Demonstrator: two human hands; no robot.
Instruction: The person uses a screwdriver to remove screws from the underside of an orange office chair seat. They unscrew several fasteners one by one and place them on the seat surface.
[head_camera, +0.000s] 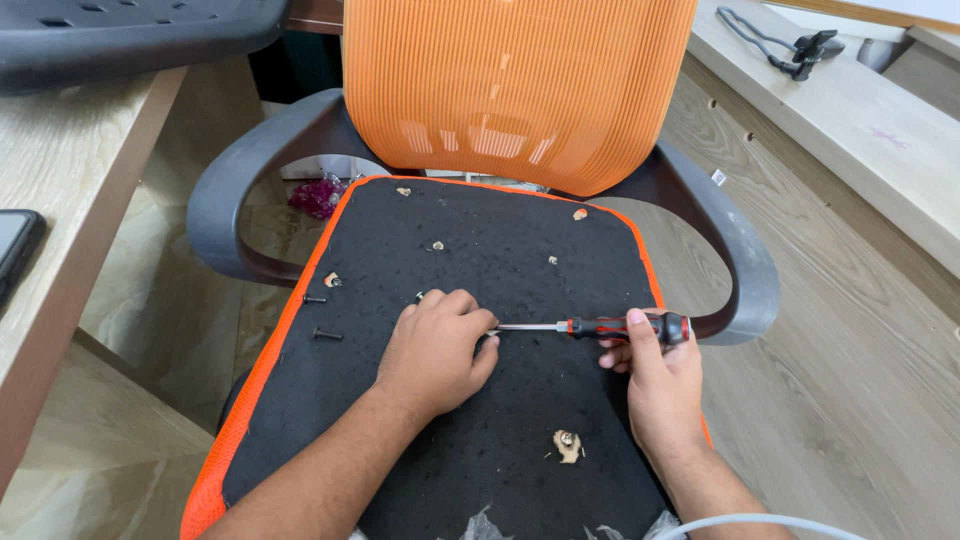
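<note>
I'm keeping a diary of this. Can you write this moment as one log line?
right hand: holds red-black screwdriver | left hand: at its tip, on black seat underside | two loose black screws left

The tip of the red-and-black-handled screwdriver (600, 327) is hidden under the fingers of the left hand (437, 350) — what it meets cannot be told. The right hand (655, 375) covers part of the handle. The black phone (15, 250) at the left and the dark plastic seat shell (120, 35) at far left are cut by the frame's edge. The pale scraps (567, 446) on the black seat pad (520, 420) are too small to identify.
</note>
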